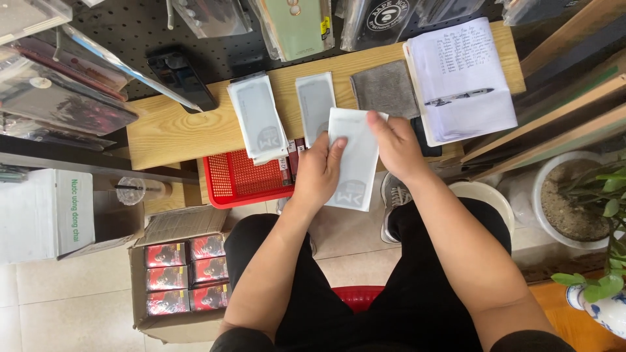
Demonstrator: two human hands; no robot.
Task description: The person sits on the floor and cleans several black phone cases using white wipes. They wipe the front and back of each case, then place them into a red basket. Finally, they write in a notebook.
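Both hands, left hand [317, 171] and right hand [394, 145], pinch a white packet [355, 163] above the wooden table [176, 127]. Red basket [238, 179] below, tiled floor [59, 293], potted plant [574, 195] right.

White sleeve [355, 160] with a pale grey panel and a grey round mark, same look on the stack [257, 117] lying on the light wood-grain table [169, 130]. Red mesh basket [238, 179] at its front edge, grey cloth [385, 88] near the back edge, black trousers [424, 287].
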